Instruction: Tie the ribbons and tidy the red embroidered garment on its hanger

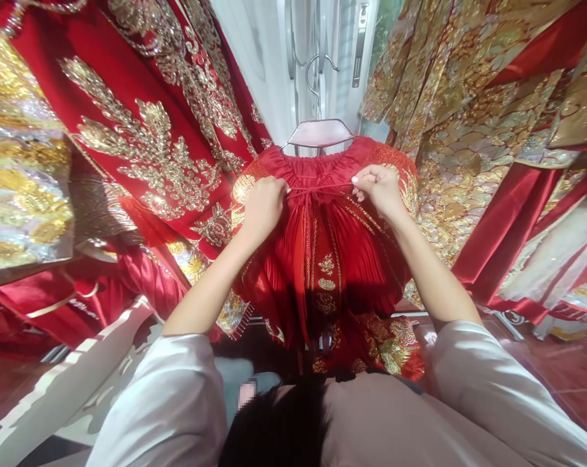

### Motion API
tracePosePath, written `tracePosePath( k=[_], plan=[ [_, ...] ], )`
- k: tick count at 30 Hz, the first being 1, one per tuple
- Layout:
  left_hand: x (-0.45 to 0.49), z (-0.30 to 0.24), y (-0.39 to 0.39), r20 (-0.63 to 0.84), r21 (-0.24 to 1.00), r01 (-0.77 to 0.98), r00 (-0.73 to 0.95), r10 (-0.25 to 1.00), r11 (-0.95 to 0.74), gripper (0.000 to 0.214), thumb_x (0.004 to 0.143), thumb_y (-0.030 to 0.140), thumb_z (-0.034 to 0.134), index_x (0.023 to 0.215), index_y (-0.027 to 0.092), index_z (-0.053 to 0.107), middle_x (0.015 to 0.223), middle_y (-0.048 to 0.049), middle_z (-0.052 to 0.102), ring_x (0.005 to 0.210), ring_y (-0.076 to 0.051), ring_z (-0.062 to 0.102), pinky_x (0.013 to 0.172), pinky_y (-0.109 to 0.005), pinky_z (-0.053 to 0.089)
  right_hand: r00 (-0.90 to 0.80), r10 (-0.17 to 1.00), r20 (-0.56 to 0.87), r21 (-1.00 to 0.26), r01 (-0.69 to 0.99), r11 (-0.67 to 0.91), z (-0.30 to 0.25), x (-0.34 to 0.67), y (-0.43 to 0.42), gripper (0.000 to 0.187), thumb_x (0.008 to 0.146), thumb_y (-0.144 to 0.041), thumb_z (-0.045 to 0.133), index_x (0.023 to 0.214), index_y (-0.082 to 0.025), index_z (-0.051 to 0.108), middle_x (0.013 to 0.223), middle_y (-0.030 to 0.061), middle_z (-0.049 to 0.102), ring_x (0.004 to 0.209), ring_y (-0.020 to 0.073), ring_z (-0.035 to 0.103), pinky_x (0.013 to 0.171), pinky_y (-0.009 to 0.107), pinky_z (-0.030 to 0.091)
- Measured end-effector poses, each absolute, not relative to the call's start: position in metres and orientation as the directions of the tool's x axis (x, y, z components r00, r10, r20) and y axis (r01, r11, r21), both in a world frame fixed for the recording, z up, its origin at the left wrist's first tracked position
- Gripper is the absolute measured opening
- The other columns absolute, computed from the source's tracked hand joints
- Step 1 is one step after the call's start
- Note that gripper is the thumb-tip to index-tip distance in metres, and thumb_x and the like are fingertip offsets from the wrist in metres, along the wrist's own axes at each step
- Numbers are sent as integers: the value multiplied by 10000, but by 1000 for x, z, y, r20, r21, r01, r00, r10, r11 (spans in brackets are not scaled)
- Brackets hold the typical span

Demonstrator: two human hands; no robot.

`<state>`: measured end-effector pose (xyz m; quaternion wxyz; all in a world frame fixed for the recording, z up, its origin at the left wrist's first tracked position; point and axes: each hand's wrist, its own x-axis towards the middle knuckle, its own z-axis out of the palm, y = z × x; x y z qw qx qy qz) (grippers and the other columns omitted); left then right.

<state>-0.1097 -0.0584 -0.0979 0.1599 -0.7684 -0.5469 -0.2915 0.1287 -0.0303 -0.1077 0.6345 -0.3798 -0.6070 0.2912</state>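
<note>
A red pleated skirt (293, 240) with gold embroidery hangs in front of me on a hanger (321, 133) with a pale centre and a metal hook. Across its gathered top runs a thin red cord (339, 187), looped or knotted near the middle. My left hand (264, 204) pinches the cord's left side, fingers partly hidden behind the hand. To the right, my right hand (378, 188) holds the other side between thumb and fingertips. The cord is stretched between both hands, just below the gathered edge.
A red garment with beaded gold sprays (161, 155) hangs at the left, close to my left arm. Gold sequined garments (463, 130) hang at the right. Behind the hanger are a pale curtain (254, 58) and a door handle plate (360, 45). A white cut-out panel (74, 383) stands low left.
</note>
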Motion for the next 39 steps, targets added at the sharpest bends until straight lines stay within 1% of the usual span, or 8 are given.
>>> tracePosePath(
  k=[5, 11, 14, 18, 23, 27, 33, 39],
  plan=[
    [-125, -84, -46, 639, 93, 822, 384, 667, -562, 211, 893, 229, 462, 869, 158, 659, 880, -96, 634, 901, -246, 558, 847, -409, 433, 70, 800, 595, -793, 216, 570, -107, 137, -26, 110, 737, -163, 629, 649, -152, 565, 547, -9, 587, 424, 76, 494, 425, 192, 410],
    [-156, -47, -2, 726, 164, 660, 422, 543, -733, 528, 800, 500, 621, 1218, 187, 540, 1204, -108, 557, 1202, -272, 423, 1050, -433, 321, 64, 489, 870, -384, 710, 591, -90, 187, -29, 338, 807, -447, 587, 1022, -192, 641, 1068, 87, 663, 1008, 237, 602, 875, 386, 487],
    [-164, -42, 20, 615, 247, 627, 488, 620, -738, 444, 857, 534, 511, 1002, 124, 600, 912, -80, 613, 983, -237, 537, 924, -390, 410, -101, 539, 836, -278, 769, 575, -87, 215, -18, 473, 838, -593, 483, 1038, -192, 637, 1090, 98, 652, 1082, 270, 572, 953, 424, 437],
    [-160, -44, 32, 713, 303, 651, 330, 618, -697, 415, 906, 424, 462, 562, 196, 411, 542, 19, 353, 612, -139, 440, 676, -300, 385, -72, 602, 796, -347, 760, 550, -89, 234, 7, 627, 863, -704, 284, 715, -183, 599, 722, 77, 603, 840, 234, 611, 864, 385, 470],
    [-162, -60, 23, 790, 499, 609, -26, 613, -617, 458, 923, 392, 426, 531, 216, 269, 534, 32, 245, 513, -119, 281, 567, -292, 307, 96, 574, 813, -507, 601, 618, -108, 234, 20, 661, 771, -810, 314, 581, -197, 471, 590, 26, 497, 677, 192, 555, 730, 360, 491],
    [-170, -65, 0, 775, 413, 694, 71, 628, -589, 430, 896, 415, 467, 558, 200, 310, 547, 29, 310, 535, -116, 321, 601, -280, 336, 122, 587, 800, -563, 488, 667, -119, 227, 15, 658, 771, -788, 364, 705, -174, 592, 719, 40, 613, 781, 199, 591, 789, 358, 489],
    [-179, -36, 2, 537, 366, 668, 417, 733, -648, 379, 811, 504, 526, 634, 170, 501, 576, 8, 422, 615, -142, 442, 651, -271, 399, -196, 623, 757, -400, 615, 679, -71, 217, 19, 528, 767, -670, 546, 832, -164, 681, 832, 56, 665, 923, 212, 601, 913, 352, 446],
    [-156, -43, 23, 791, 400, 676, 87, 606, -619, 406, 858, 457, 471, 547, 205, 404, 549, 6, 319, 671, -171, 463, 748, -308, 425, -186, 625, 758, -410, 610, 678, -67, 193, 22, 504, 853, -606, 462, 727, -157, 652, 645, -3, 576, 736, 164, 587, 794, 308, 487]
  ],
)
